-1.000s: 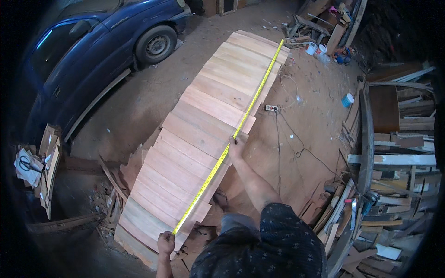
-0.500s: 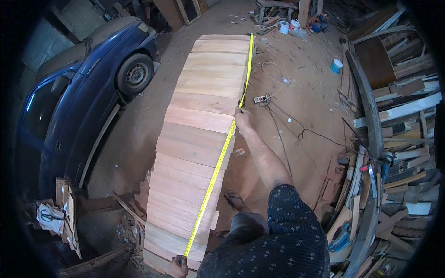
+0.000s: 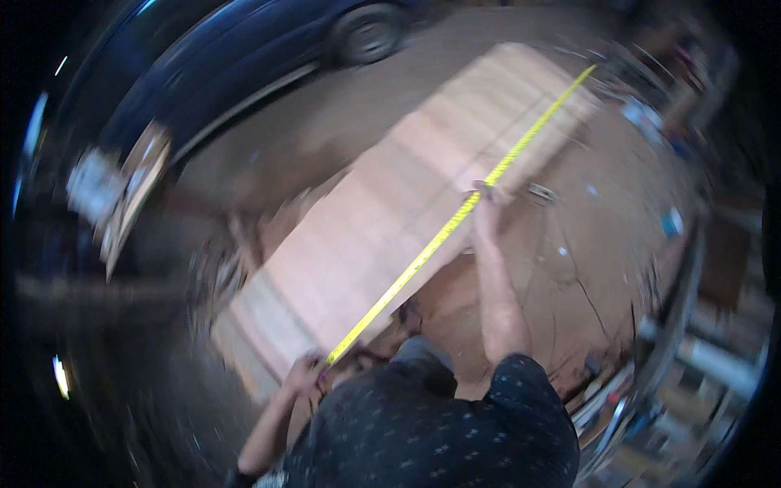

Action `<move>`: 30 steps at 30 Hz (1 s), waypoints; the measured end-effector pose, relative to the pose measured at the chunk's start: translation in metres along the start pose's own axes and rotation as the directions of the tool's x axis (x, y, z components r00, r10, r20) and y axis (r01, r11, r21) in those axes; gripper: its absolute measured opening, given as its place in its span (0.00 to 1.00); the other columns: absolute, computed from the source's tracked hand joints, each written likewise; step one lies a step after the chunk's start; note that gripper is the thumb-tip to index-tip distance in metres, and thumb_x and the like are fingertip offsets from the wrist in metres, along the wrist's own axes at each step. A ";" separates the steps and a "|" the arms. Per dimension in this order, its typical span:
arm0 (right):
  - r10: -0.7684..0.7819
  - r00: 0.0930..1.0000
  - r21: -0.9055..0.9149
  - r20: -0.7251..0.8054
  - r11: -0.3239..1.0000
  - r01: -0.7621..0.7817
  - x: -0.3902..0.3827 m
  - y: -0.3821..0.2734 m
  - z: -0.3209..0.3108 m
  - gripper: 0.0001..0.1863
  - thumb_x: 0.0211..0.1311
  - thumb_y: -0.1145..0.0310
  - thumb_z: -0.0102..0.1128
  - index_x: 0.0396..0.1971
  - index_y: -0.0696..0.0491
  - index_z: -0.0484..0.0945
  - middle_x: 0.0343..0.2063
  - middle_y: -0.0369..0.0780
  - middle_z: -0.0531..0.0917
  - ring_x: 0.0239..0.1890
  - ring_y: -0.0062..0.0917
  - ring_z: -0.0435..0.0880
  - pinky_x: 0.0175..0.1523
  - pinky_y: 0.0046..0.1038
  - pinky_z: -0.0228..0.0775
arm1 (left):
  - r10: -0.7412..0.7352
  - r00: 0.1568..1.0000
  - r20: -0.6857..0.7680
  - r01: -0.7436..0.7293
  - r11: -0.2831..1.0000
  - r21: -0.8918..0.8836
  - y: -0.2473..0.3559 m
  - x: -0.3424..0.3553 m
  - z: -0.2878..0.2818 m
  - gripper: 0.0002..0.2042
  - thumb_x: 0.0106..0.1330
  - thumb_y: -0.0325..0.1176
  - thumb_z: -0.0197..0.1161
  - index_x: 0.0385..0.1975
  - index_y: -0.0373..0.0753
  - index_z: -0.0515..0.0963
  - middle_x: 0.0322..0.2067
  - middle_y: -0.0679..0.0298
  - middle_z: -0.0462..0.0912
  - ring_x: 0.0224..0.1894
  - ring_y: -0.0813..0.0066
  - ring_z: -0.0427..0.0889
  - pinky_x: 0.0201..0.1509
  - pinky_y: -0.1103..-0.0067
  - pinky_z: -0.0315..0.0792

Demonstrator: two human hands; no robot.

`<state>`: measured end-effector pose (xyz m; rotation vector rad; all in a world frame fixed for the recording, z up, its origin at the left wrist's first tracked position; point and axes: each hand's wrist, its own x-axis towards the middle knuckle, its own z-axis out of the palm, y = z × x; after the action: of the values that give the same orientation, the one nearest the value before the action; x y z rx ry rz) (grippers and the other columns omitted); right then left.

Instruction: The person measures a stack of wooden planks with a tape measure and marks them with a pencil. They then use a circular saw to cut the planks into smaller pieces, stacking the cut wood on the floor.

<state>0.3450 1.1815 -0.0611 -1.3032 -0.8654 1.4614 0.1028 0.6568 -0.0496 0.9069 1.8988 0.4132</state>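
The left hand [image 3: 304, 374] pinches the near end of the long yellow flexible measuring tape [image 3: 415, 267]. Farther out, the right hand [image 3: 486, 199] pinches its middle portion; blur hides exact finger placement. The tape runs diagonally along the right side of the row of flat, pale pinkish-brown wooden boards [image 3: 366, 220]. Keep the tape taut, untwisted and parallel to the row's edge; hold the near end fixed. Compared with half a second ago, the far section runs straighter, and the view has rotated.
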 end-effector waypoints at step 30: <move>0.609 0.104 -0.473 0.786 0.485 0.736 -0.238 0.018 -0.007 0.23 0.61 0.65 0.68 0.54 0.59 0.78 0.30 0.34 0.80 0.27 0.15 0.76 0.33 0.21 0.70 | -0.453 0.852 -0.263 -0.235 0.118 -0.965 0.043 0.015 0.087 0.18 0.74 0.43 0.57 0.46 0.31 0.77 0.27 0.63 0.78 0.19 0.78 0.77 0.19 0.80 0.77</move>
<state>0.3405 0.9490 -0.0078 -0.4134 -3.0845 1.7355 0.1930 0.6885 -0.0742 -0.4067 1.4914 1.7563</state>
